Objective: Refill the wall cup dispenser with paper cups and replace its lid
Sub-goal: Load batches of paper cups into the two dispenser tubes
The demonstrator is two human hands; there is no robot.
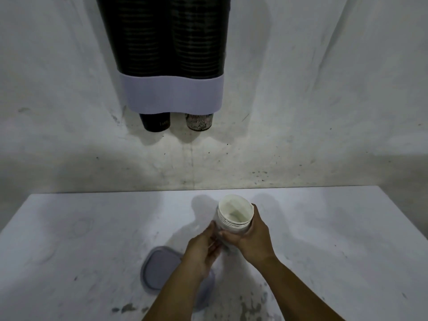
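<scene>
A wall cup dispenser [171,93] hangs on the wall with two dark tubes and a pale lilac base band. A black cup [155,122] pokes out under its left tube and a patterned cup [199,122] under its right. Over the white table, both hands hold a short stack of white paper cups [234,215], mouth up. My right hand [251,237] wraps around its right side. My left hand [203,249] grips its lower left side. The grey dispenser lid [159,269] lies flat on the table, partly hidden under my left forearm.
The white table [81,239] is scuffed, with dark stains near its front edge. Its back edge meets a stained white wall [324,100] right below the dispenser. The top of the dispenser is cut off by the frame.
</scene>
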